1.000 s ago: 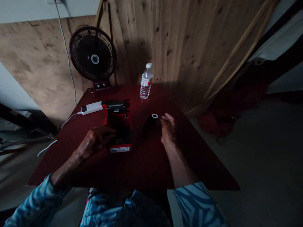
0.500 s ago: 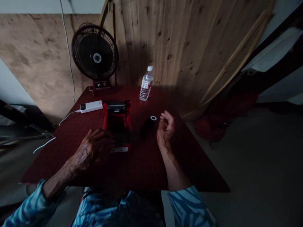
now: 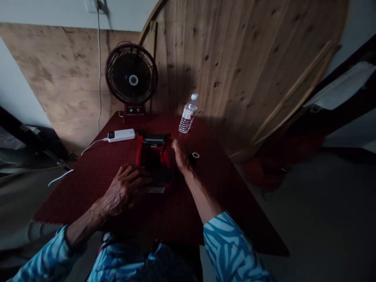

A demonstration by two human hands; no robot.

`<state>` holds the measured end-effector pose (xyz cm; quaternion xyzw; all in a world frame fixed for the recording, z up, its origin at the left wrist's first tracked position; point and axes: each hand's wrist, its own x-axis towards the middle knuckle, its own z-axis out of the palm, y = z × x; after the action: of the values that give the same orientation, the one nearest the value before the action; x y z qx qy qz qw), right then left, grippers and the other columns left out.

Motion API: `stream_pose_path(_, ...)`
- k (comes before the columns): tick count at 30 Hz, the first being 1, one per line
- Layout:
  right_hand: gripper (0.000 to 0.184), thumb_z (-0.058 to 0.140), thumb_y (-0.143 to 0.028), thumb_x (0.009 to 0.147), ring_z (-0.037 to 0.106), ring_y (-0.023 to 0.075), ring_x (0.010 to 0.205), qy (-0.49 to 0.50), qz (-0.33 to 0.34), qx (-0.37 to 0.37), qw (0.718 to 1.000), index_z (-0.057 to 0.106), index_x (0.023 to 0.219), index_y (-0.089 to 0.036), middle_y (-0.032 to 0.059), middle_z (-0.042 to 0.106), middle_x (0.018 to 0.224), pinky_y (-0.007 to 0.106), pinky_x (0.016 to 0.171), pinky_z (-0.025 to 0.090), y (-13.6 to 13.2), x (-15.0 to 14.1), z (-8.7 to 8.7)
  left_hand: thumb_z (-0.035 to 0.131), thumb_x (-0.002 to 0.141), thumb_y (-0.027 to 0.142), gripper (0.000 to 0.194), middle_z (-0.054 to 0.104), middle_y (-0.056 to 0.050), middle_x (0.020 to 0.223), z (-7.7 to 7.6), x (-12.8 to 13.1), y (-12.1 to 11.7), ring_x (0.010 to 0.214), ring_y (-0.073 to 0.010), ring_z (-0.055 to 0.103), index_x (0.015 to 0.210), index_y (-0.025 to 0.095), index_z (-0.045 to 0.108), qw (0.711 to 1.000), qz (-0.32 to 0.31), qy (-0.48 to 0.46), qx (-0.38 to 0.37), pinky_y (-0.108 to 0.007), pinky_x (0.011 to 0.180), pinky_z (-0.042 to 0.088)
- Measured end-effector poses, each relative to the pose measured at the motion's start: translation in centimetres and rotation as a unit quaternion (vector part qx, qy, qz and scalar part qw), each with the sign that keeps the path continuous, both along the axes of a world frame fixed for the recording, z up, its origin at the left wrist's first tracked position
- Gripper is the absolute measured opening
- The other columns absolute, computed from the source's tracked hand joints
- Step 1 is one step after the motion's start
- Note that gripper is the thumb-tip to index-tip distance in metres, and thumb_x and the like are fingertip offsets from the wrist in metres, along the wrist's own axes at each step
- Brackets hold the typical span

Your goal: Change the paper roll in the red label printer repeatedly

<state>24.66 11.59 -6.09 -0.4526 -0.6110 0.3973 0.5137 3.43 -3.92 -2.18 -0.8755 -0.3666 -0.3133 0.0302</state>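
A small red machine (image 3: 167,164) with a black bar (image 3: 154,139) across its far end lies on the table. My left hand (image 3: 127,184) is closed on its near left side, fingers bent over the edge and their tips in shadow. At the bar's right end, my right hand (image 3: 180,154) has its fingers drawn together against the machine; some of them are hidden. Just right of that hand, a dark cylinder (image 3: 194,156) with a white ring on its end is partly covered by the wrist.
Behind the machine stands a clear water bottle (image 3: 187,115). A white power bank (image 3: 121,135) with a white cable lies to its left, and a dark fan (image 3: 131,76) is at the back. The dark red tabletop (image 3: 229,211) has its right edge beside my forearm.
My right hand has moved left from beyond the dark cylinder to the machine's far right corner. My left hand stays at the machine. The whole view has shifted slightly.
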Motion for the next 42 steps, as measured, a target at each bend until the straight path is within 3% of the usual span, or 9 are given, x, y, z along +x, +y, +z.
stream_pose_path(3, 0.060, 0.028, -0.070, 0.093, 0.064, 0.0257, 0.108, -0.047, 0.005, 0.077, 0.996, 0.069, 0.102, -0.028, 0.0060, 0.071, 0.104, 0.046, 0.102, 0.048, -1.3, 0.8, -0.3, 0.050, 0.097, 0.022, 0.027, 0.074, -0.007, 0.111, -0.4, 0.0, 0.1, 0.111, -0.0243, 0.062, 0.119, 0.023, 0.066, 1.000, -0.003, -0.010, 0.000, -0.043, 0.095, 0.042)
stream_pose_path(7, 0.048, 0.032, -0.056, 0.099, 0.063, 0.0215, 0.108, -0.055, -0.022, 0.181, 0.982, 0.070, 0.096, -0.027, 0.0057, 0.067, 0.107, 0.040, 0.100, 0.048, -3.9, 1.3, -1.9, 0.052, 0.095, 0.019, 0.028, 0.073, -0.008, 0.113, -0.9, -0.2, -0.1, 0.115, -0.0252, 0.060, 0.120, 0.022, 0.066, 1.000, -0.007, -0.017, 0.014, -0.044, 0.098, 0.041)
stream_pose_path(10, 0.038, 0.040, -0.050, 0.099, 0.062, 0.0207, 0.108, -0.017, -0.049, 0.194, 0.980, 0.070, 0.097, -0.026, 0.0060, 0.065, 0.109, 0.038, 0.099, 0.049, -5.4, 0.9, -3.0, 0.056, 0.094, 0.019, 0.027, 0.073, -0.009, 0.114, -0.8, -0.6, -0.5, 0.115, -0.0259, 0.061, 0.118, 0.021, 0.067, 1.000, -0.009, -0.013, 0.004, -0.044, 0.097, 0.043)
stream_pose_path(13, 0.032, 0.045, -0.049, 0.098, 0.061, 0.0208, 0.110, 0.006, -0.052, 0.173, 0.984, 0.069, 0.097, -0.027, 0.0049, 0.064, 0.112, 0.038, 0.099, 0.048, -6.1, 0.6, -3.3, 0.057, 0.095, 0.029, 0.026, 0.072, -0.008, 0.113, -0.6, -0.8, -0.4, 0.111, -0.0251, 0.063, 0.118, 0.023, 0.068, 0.993, 0.017, -0.084, -0.077, -0.042, 0.095, 0.047)
stream_pose_path(18, 0.031, 0.050, -0.052, 0.094, 0.060, 0.0219, 0.111, 0.019, -0.039, 0.121, 0.992, 0.068, 0.095, -0.027, 0.0049, 0.064, 0.112, 0.040, 0.100, 0.047, -6.5, 0.7, -2.4, 0.059, 0.092, 0.047, 0.032, 0.071, -0.006, 0.112, 0.0, -0.2, 2.3, 0.105, -0.0255, 0.066, 0.111, 0.022, 0.067, 0.888, 0.159, -0.367, -0.228, -0.041, 0.093, 0.052)
stream_pose_path(22, 0.028, 0.056, -0.051, 0.090, 0.059, 0.0228, 0.116, 0.030, -0.025, 0.077, 0.996, 0.068, 0.095, -0.026, 0.0051, 0.064, 0.117, 0.041, 0.103, 0.045, -6.8, 1.0, -1.7, 0.073, 0.078, 0.048, 0.057, 0.064, -0.011, 0.131, -0.3, 0.2, 5.2, 0.116, -0.0315, 0.061, 0.126, 0.021, 0.061, 0.826, 0.188, -0.439, -0.300, -0.049, 0.100, 0.049)
stream_pose_path(28, 0.025, 0.062, -0.047, 0.085, 0.060, 0.0233, 0.112, 0.072, -0.003, 0.039, 0.997, 0.068, 0.098, -0.026, 0.0054, 0.064, 0.117, 0.039, 0.096, 0.049, -6.9, 1.0, -1.6, 0.066, 0.084, 0.039, 0.060, 0.060, -0.006, 0.143, -1.7, -0.3, 6.1, 0.133, -0.0337, 0.052, 0.142, 0.028, 0.053, 0.757, 0.093, -0.471, -0.444, -0.049, 0.112, 0.041)
stream_pose_path(36, 0.024, 0.056, -0.037, 0.088, 0.054, 0.0246, 0.126, 0.073, -0.007, 0.008, 0.997, 0.068, 0.107, -0.029, 0.0038, 0.061, 0.130, 0.049, 0.113, 0.038, -7.5, 0.6, -1.7, 0.066, 0.085, 0.037, 0.068, 0.056, -0.006, 0.148, -0.9, 0.0, 5.5, 0.139, -0.0345, 0.046, 0.149, 0.030, 0.046, 0.760, 0.105, -0.449, -0.457, -0.053, 0.116, 0.037)
stream_pose_path(42, 0.032, 0.048, -0.041, 0.094, 0.051, 0.0240, 0.130, 0.069, -0.012, 0.017, 0.997, 0.065, 0.120, -0.030, 0.0034, 0.059, 0.135, 0.048, 0.114, 0.037, -7.8, 0.3, -2.8, 0.061, 0.090, 0.045, 0.064, 0.051, -0.005, 0.152, -2.8, -0.1, 5.2, 0.143, -0.0329, 0.043, 0.150, 0.033, 0.044, 0.748, 0.054, -0.490, -0.444, -0.053, 0.117, 0.036)
